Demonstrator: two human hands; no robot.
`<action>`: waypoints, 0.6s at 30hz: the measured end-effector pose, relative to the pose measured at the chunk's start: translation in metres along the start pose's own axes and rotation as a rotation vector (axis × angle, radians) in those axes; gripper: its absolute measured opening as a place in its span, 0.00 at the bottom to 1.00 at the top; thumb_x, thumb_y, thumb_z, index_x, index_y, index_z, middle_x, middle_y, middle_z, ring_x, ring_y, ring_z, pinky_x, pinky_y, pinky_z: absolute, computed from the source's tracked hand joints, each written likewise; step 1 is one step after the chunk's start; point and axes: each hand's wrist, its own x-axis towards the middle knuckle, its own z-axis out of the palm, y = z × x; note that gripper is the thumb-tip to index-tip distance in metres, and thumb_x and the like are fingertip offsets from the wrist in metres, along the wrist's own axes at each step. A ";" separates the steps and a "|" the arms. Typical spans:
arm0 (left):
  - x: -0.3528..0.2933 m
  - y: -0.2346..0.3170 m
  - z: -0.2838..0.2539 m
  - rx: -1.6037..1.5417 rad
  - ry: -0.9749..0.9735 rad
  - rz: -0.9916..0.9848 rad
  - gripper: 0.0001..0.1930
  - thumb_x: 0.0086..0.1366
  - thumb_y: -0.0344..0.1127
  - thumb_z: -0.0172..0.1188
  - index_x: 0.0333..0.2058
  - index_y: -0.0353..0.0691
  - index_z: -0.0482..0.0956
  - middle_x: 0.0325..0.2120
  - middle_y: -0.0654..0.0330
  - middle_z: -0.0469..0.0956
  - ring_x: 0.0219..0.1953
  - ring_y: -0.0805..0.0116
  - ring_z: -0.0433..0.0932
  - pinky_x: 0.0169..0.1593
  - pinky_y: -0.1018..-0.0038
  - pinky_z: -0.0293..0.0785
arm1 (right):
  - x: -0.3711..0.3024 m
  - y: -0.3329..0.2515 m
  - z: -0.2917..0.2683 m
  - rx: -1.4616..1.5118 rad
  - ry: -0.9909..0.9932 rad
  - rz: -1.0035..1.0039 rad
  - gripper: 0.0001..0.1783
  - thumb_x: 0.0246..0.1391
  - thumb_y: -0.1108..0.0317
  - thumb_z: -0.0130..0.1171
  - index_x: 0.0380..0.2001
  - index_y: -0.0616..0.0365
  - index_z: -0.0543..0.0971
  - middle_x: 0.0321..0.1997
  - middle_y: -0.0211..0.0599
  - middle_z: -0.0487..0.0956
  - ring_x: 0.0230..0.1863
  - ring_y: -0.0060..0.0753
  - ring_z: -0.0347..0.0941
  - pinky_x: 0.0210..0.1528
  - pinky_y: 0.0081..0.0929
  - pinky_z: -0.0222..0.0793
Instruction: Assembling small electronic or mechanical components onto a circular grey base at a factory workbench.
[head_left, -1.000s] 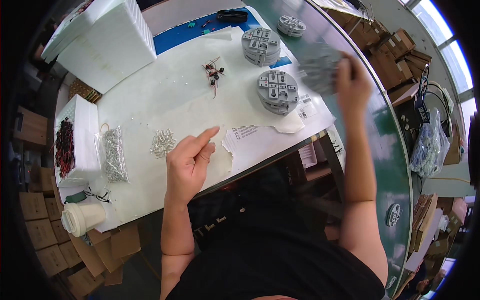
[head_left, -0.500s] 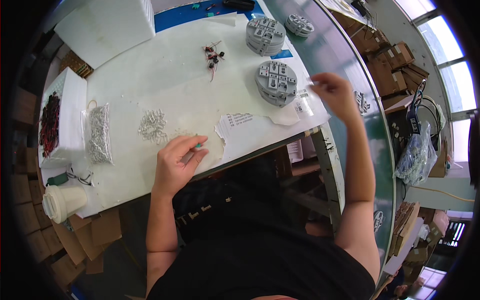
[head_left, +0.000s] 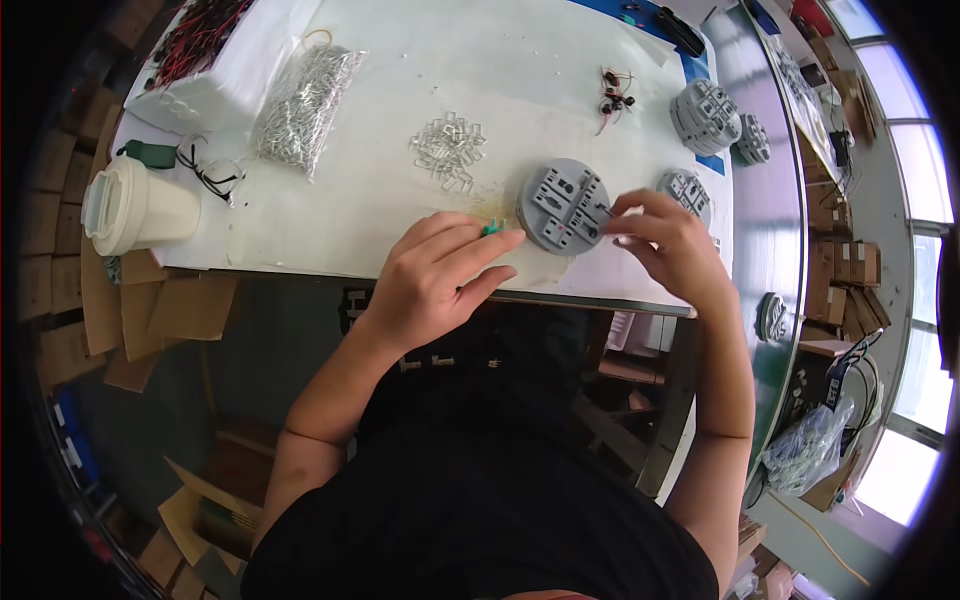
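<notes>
Holding green piece in left fingers, right fingers at illegibly marked disc, grip unclear.

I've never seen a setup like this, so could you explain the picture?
There's no machine: a person uses a bare left hand and right hand. A wide fisheye camera on the person's head looks down, so straight edges bend. A small green piece shows at the left fingertips; the right fingers are at the edge of a round grey block. I can't tell whether either grips. The white work surface also holds a pile of small shiny pieces, a bag of similar ones, black-and-red wired parts and a lidded cup.
</notes>
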 end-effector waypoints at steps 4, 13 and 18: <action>-0.001 0.004 0.006 0.082 -0.011 0.077 0.17 0.54 0.29 0.78 0.44 0.43 0.90 0.34 0.62 0.84 0.41 0.62 0.83 0.46 0.66 0.80 | 0.043 -0.013 -0.001 0.272 -0.040 0.354 0.11 0.51 0.81 0.70 0.38 0.59 0.88 0.39 0.38 0.80 0.36 0.41 0.80 0.41 0.34 0.77; 0.000 0.020 0.010 -0.030 -0.172 0.183 0.18 0.53 0.31 0.78 0.44 0.44 0.90 0.33 0.64 0.84 0.42 0.64 0.83 0.47 0.66 0.81 | 0.150 -0.015 0.072 0.033 -0.292 -0.155 0.05 0.55 0.70 0.70 0.35 0.51 0.87 0.39 0.36 0.81 0.40 0.47 0.83 0.40 0.44 0.77; 0.009 0.000 0.008 0.033 -0.131 0.181 0.18 0.55 0.33 0.76 0.46 0.43 0.88 0.37 0.62 0.82 0.44 0.61 0.82 0.50 0.65 0.80 | 0.134 -0.012 0.062 0.180 -0.158 -0.032 0.07 0.55 0.72 0.70 0.39 0.55 0.86 0.38 0.35 0.84 0.37 0.40 0.82 0.40 0.39 0.76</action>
